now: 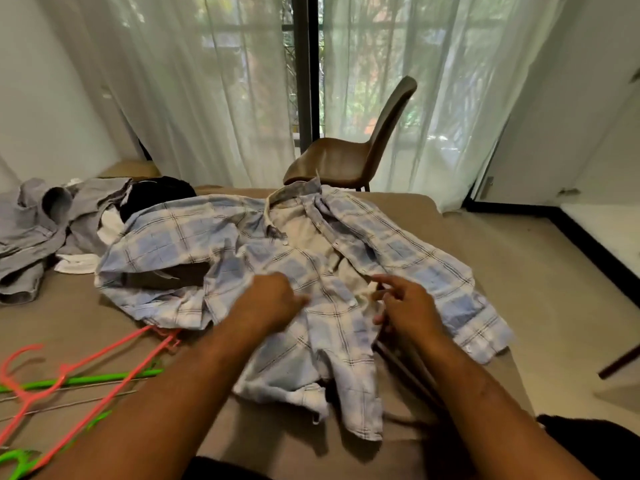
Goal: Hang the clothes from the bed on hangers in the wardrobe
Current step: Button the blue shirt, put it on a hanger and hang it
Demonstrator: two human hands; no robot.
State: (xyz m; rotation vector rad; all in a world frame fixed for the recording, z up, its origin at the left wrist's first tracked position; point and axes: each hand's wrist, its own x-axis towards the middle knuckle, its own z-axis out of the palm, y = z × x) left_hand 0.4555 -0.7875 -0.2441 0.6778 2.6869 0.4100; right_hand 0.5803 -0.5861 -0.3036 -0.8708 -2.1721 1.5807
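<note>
While spread open, collar away, on the tan-sheeted bed [426, 213]: blue-and-white plaid cotton shirt [214, 237], under both hands.
Left hand [273, 299] bunched into the cloth by the buttons; right hand [408, 308] closed round a dark thin-rodded hanger [405, 368], forefinger out. Alongside, pink plastic hanger [104, 352], green plastic hanger [104, 376], crumpled grey clothes [31, 233].

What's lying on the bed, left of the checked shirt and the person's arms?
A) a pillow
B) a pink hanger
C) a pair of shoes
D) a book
B: a pink hanger lies on the bed, crossing a green hanger.
</note>
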